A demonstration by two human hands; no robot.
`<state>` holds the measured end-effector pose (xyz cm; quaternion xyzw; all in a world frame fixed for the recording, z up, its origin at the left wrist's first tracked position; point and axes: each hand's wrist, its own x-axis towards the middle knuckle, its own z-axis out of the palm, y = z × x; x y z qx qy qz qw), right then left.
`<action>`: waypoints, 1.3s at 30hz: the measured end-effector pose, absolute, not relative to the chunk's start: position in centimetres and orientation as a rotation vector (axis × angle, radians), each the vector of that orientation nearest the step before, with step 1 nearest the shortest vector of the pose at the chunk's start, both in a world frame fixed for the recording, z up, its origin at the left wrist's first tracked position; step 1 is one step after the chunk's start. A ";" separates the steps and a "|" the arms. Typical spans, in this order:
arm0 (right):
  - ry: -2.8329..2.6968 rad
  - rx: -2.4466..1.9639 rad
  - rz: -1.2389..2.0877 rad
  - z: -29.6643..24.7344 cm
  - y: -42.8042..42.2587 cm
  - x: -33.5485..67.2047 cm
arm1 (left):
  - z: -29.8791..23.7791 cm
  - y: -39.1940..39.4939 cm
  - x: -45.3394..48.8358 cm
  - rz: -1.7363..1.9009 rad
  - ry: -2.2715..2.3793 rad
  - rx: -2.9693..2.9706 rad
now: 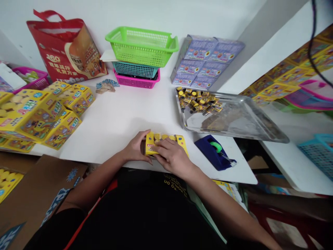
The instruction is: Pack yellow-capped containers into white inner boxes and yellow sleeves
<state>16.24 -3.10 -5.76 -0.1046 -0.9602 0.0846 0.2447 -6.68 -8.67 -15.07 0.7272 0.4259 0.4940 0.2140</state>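
Left grip point(135, 147) and right grip point(173, 156) clasp yellow blister card point(182, 142) (round contents point(164, 136)).

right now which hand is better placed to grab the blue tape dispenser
Probably the right hand: it lies nearer the blue tape dispenser, while the left hand sits farther away, across the yellow box.
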 end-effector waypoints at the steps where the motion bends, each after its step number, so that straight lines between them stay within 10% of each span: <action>1: -2.611 -0.289 0.229 -5.9 -3.2 16.2 | -15.0 -8.8 -6.5 1.394 1.202 2.070; 39: -2.167 -0.493 0.178 -12.6 -0.5 23.0 | -13.1 -6.9 -5.0 1.354 1.245 2.702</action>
